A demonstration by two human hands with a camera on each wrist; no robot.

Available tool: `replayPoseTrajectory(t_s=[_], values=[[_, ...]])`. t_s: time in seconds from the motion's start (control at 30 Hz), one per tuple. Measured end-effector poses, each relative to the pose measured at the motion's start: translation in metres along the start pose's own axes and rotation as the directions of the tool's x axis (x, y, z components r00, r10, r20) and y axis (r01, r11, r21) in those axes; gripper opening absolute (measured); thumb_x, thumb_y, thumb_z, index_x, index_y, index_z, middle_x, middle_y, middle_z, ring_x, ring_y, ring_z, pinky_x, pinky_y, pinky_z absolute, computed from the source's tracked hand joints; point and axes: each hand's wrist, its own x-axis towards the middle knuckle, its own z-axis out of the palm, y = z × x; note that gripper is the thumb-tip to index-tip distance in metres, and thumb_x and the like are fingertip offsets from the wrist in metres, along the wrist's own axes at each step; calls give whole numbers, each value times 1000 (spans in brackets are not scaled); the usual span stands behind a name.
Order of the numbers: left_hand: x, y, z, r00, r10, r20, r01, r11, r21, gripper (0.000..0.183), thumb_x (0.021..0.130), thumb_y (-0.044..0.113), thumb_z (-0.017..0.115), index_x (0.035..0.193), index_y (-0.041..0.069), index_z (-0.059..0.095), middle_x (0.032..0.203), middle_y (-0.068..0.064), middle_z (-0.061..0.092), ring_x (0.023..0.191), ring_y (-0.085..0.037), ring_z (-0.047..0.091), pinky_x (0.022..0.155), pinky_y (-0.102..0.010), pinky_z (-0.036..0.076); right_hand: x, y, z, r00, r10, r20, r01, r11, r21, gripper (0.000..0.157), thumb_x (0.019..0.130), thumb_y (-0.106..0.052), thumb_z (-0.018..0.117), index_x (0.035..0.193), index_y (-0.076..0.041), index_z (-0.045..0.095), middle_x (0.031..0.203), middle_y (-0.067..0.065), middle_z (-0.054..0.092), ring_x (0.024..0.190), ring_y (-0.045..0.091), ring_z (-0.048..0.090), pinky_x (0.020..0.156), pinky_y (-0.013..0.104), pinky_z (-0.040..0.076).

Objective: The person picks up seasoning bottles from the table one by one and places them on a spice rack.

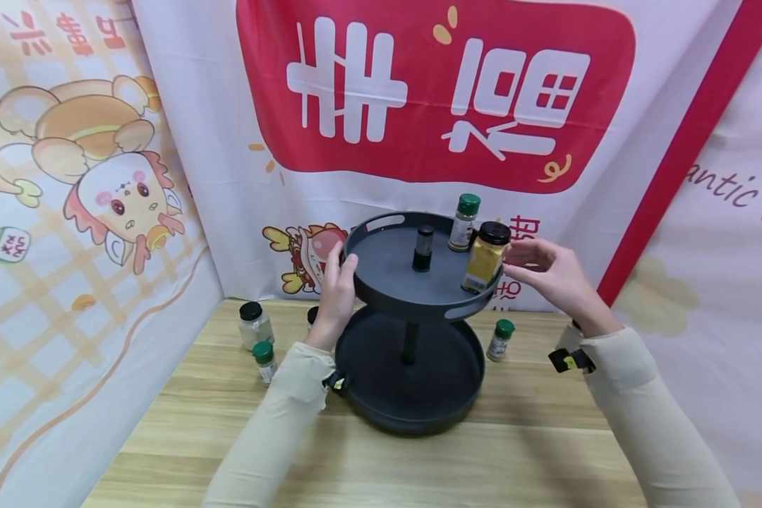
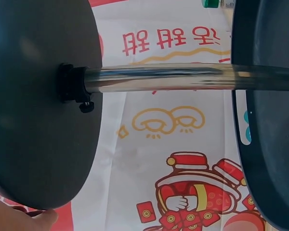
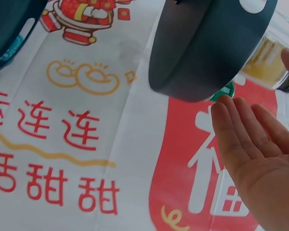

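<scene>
A dark grey two-tier round tray stand [image 1: 413, 296] rises from the table. My left hand [image 1: 336, 293] holds the upper tier at its left rim, with the thumb at the edge. On that tier's right side stands a square jar of yellow contents [image 1: 485, 261] with a black lid. Beside this jar my right hand [image 1: 555, 275] has its fingers extended and thumb apart; in the right wrist view the palm [image 3: 265, 163] shows bare. Behind the jar is a green-capped spice bottle [image 1: 462, 229]. A short dark post [image 1: 422, 250] stands mid-tier.
Left of the stand are a black-lidded jar [image 1: 255, 328] and a green-capped bottle [image 1: 264, 363]. Another black lid [image 1: 312, 315] shows partly behind my left arm. One green-capped bottle [image 1: 500, 341] stands to the right. Printed cloth [image 1: 203, 141] hangs behind the wooden table [image 1: 533, 437].
</scene>
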Motion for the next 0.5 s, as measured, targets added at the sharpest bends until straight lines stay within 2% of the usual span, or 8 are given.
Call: replayPoseTrajectory(t_s=[0.13, 0.23, 0.37, 0.5], values=[[3, -2, 0, 1000, -9, 16, 10, 999, -49, 54, 102, 28, 34, 150, 8, 20, 152, -10, 22, 136, -19, 26, 110, -35, 22, -4, 11, -3, 999, 45, 22, -44, 999, -13, 51, 88, -36, 66, 131, -11, 52, 127, 10, 56, 109, 23, 56, 80, 22, 49], [4, -2, -1, 999, -16, 28, 18, 997, -78, 53, 102, 28, 33, 150, 8, 20, 152, -10, 22, 135, -19, 28, 109, -34, 24, -8, 20, -6, 997, 68, 45, -67, 997, -28, 55, 89, -40, 64, 132, -9, 51, 128, 12, 55, 109, 23, 55, 84, 28, 49], [5, -2, -1, 999, -25, 31, 27, 997, -69, 54, 102, 30, 32, 150, 9, 21, 153, -10, 22, 136, -20, 27, 110, -35, 23, -11, 37, -9, 994, 82, 69, -78, 995, -55, 58, 89, -43, 62, 132, -7, 50, 128, 15, 55, 110, 26, 54, 87, 35, 49], [6, -3, -1, 999, -34, 38, 36, 998, -57, 54, 102, 33, 30, 151, 11, 20, 153, -7, 21, 137, -19, 25, 110, -35, 22, -13, 55, -8, 993, 97, 74, -90, 991, -98, 58, 89, -45, 62, 129, -5, 53, 125, 16, 57, 108, 28, 56, 84, 32, 50]])
